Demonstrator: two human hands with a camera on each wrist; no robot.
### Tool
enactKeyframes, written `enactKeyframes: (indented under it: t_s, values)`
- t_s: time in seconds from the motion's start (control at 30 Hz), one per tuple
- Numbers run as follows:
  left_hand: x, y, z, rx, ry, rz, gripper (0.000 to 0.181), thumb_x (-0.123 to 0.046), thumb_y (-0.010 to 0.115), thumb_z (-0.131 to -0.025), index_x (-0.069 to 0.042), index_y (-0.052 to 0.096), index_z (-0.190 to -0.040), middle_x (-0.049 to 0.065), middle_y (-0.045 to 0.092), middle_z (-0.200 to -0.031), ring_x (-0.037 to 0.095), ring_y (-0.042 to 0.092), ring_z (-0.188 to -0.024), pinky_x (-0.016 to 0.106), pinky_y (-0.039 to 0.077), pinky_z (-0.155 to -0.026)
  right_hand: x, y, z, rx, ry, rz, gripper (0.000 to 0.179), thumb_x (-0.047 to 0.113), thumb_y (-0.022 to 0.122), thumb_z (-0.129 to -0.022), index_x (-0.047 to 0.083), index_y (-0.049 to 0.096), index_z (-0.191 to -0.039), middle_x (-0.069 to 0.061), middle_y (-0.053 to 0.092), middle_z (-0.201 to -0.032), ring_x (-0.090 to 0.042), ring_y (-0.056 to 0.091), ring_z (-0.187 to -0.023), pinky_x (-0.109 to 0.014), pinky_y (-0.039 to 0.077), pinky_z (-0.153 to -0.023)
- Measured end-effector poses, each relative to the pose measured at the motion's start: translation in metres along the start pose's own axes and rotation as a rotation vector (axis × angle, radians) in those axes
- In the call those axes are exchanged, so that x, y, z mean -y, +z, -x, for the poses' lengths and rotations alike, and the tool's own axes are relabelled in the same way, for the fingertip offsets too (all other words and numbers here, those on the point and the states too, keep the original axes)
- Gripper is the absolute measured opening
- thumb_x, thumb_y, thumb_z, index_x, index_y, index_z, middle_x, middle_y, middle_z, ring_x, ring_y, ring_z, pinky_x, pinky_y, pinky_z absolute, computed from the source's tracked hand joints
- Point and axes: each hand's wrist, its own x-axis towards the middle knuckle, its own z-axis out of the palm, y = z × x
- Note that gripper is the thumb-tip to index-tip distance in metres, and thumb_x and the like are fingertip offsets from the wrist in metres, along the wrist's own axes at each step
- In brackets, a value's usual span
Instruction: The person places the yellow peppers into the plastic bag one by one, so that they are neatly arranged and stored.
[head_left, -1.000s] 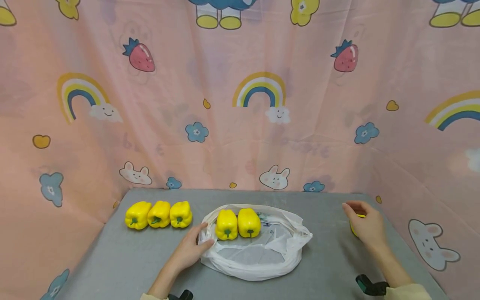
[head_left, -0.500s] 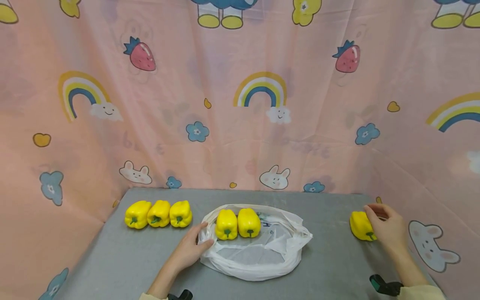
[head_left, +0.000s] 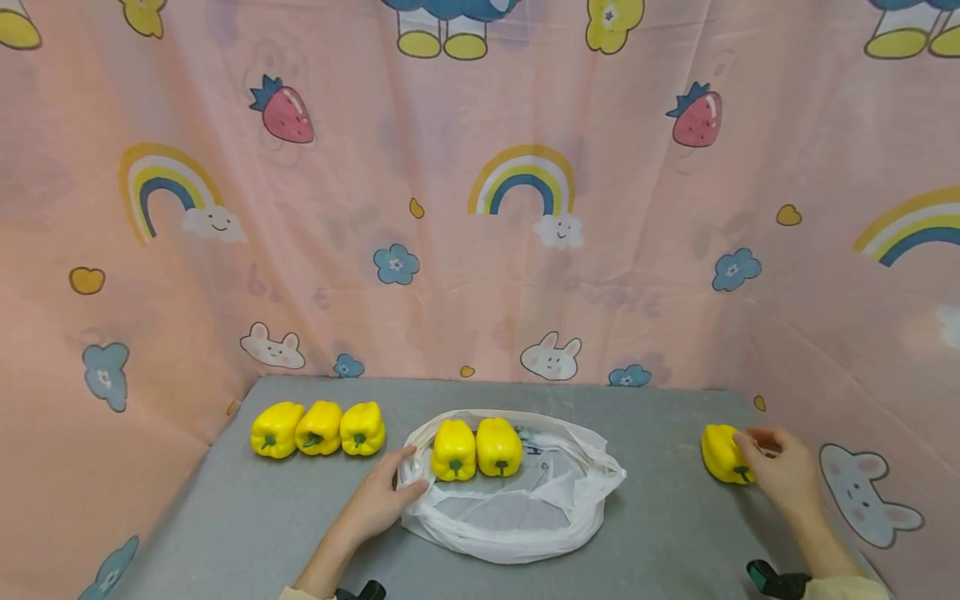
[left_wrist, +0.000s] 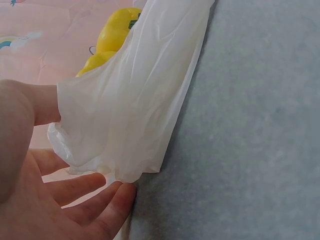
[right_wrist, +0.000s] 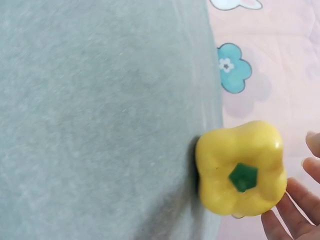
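Observation:
My left hand (head_left: 380, 493) holds the left rim of a white plastic bag (head_left: 517, 542), thumb inside and fingers outside. In the left wrist view the plastic of the bag (left_wrist: 130, 105) drapes over the thumb. Two yellow bell peppers (head_left: 453, 450) sit side by side in the bag's mouth with green stems toward me. At the table's right side stands a single bell pepper (head_left: 722, 454), also clear in the right wrist view as a bell pepper (right_wrist: 220, 165). My right hand (head_left: 783, 475) is just right of it, fingers loosely bent, fingertips touching or very close to its side.
Three more yellow bell peppers (head_left: 318, 428) stand in a row at the back left of the grey table (head_left: 645, 533). A pink patterned curtain (head_left: 637, 317) rises behind and beside the table. Grey tabletop lies between the bag and the single pepper.
My right hand has moved right, off the front of the single pepper, so that pepper is uncovered on the table. The left hand and the bag have stayed put.

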Motion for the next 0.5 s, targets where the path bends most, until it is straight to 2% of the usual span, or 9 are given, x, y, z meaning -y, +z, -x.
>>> enactKeyframes:
  t_s: [0.07, 0.13, 0.27, 0.5]
  values:
    - [-0.001, 0.000, 0.000, 0.001, -0.001, 0.000, 0.063, -0.036, 0.070, -0.096, -0.007, 0.050, -0.148, 0.023, 0.044, -0.152, 0.043, 0.043, -0.139, 0.063, 0.038, -0.109, -0.004, 0.001, -0.001, 0.035, 0.001, 0.019, 0.056, 0.037, 0.057, -0.104, -0.014, 0.054, -0.129, -0.037, 0.055, -0.128, -0.051, 0.052, -0.115, -0.049, 0.051, -0.087]
    - [-0.001, 0.000, 0.000, 0.000, -0.003, 0.004, 0.062, -0.035, 0.070, -0.096, -0.007, 0.050, -0.148, 0.023, 0.044, -0.152, 0.043, 0.043, -0.139, 0.063, 0.037, -0.109, -0.006, 0.002, -0.003, 0.069, 0.000, 0.028, 0.059, 0.037, 0.057, -0.104, -0.015, 0.052, -0.131, -0.039, 0.051, -0.130, -0.053, 0.048, -0.117, -0.065, 0.043, -0.091]
    - [-0.001, 0.000, 0.000, 0.002, 0.002, 0.007, 0.062, -0.034, 0.070, -0.097, -0.006, 0.049, -0.148, 0.023, 0.044, -0.152, 0.043, 0.043, -0.139, 0.063, 0.037, -0.110, -0.010, 0.003, -0.004, 0.107, 0.001, 0.038, 0.062, 0.039, 0.059, -0.103, -0.015, 0.050, -0.133, -0.040, 0.047, -0.132, -0.054, 0.044, -0.119, -0.069, 0.038, -0.095]
    - [-0.003, 0.000, 0.001, 0.001, -0.001, 0.008, 0.062, -0.033, 0.070, -0.096, -0.006, 0.050, -0.148, 0.023, 0.044, -0.151, 0.043, 0.043, -0.138, 0.062, 0.038, -0.109, -0.013, 0.006, -0.007, 0.179, -0.016, 0.044, 0.069, 0.043, 0.059, -0.102, -0.016, 0.048, -0.137, -0.042, 0.045, -0.136, -0.056, 0.044, -0.121, -0.070, 0.037, -0.097]
